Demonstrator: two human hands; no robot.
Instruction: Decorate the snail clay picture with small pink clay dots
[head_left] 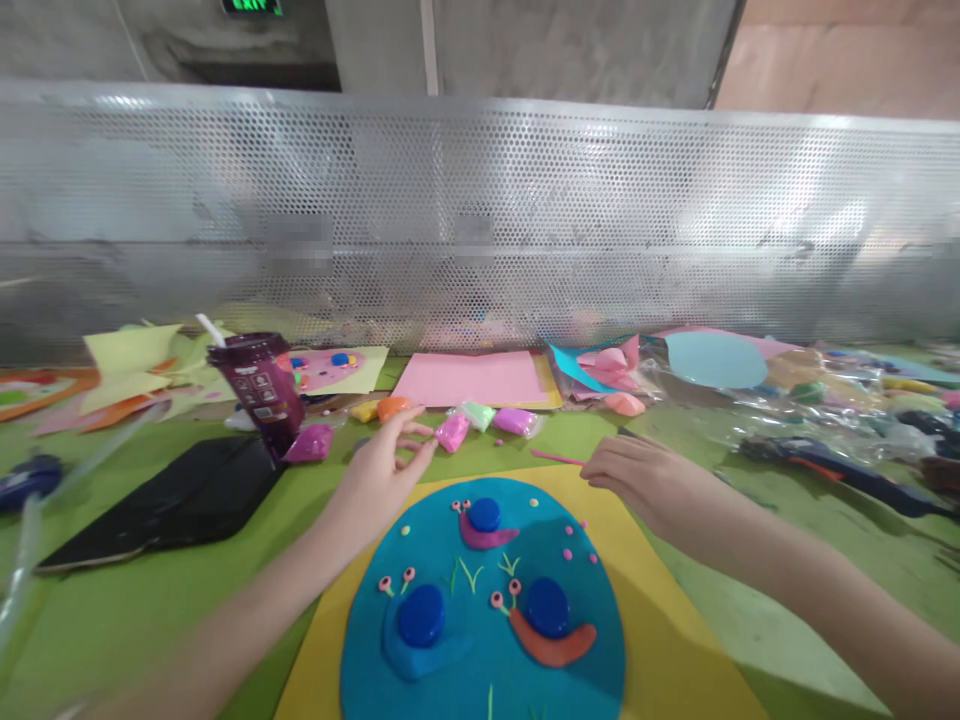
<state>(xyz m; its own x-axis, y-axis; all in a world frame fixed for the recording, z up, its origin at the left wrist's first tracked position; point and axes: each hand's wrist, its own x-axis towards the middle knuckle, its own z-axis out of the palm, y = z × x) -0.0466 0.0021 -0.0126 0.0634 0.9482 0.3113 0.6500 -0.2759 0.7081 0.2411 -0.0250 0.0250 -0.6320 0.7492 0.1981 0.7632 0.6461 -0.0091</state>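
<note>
A blue clay disc with three clay snails lies on a yellow sheet in front of me. My left hand hovers at the disc's upper left edge, thumb and fingers pinched together; what they pinch is too small to name. My right hand rests at the disc's upper right, fingers curled round a thin pink stick that points left. Small bags of coloured clay lie just beyond both hands.
A dark purple cup with a straw stands at the left beside a black tablet. Coloured paper sheets and plastic wrap line the back, under a perforated metal screen. A glue gun lies at the right.
</note>
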